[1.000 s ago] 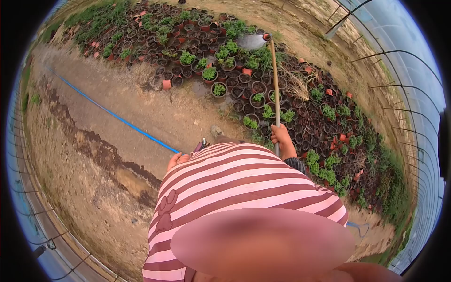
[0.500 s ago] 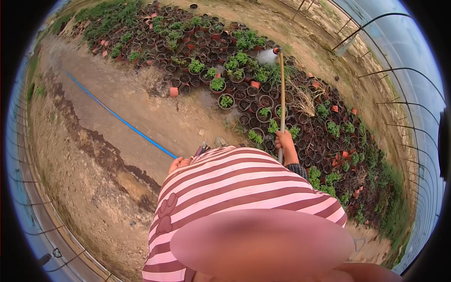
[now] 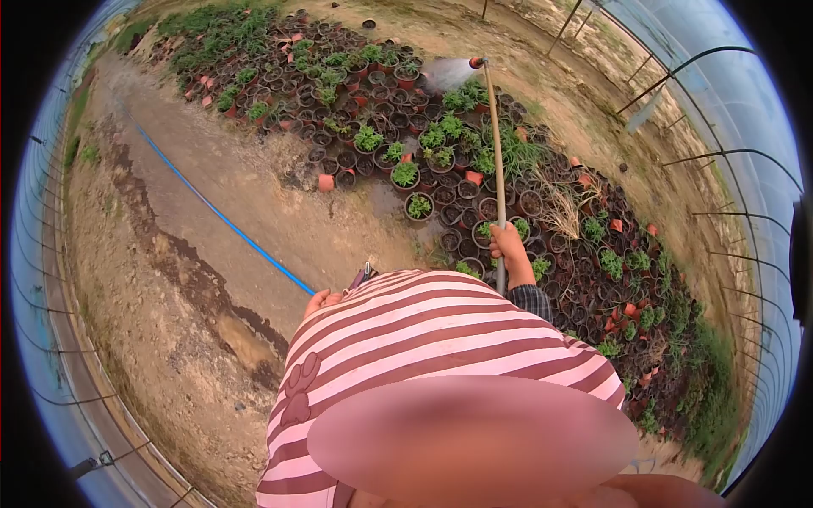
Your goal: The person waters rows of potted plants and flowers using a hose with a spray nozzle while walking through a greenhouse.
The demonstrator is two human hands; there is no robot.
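My right hand (image 3: 508,243) is closed around the shaft of a long watering wand (image 3: 496,144). The wand reaches out over the flowerpots, and its red-rimmed spray head (image 3: 478,63) throws a white fan of water (image 3: 447,74) to the left. Low on the left, my left hand (image 3: 322,300) is closed on a blue hose (image 3: 229,222), partly hidden by the striped apron (image 3: 457,339). From that hand the hose runs away along the dirt path. Under the spray and around the wand stand potted green plants (image 3: 405,174).
Many dark pots, some with plants, cover the ground; a few orange-red pots (image 3: 326,182) lie among them. Dry straw (image 3: 563,212) lies right of the wand. A wet dirt path (image 3: 279,203) runs on the left. Greenhouse film on black hoops (image 3: 720,152) curves along the right.
The spray head has swung left and a little outward, so the water now falls farther left over the pots. My right hand has moved slightly up with the wand. The left hand still holds the hose.
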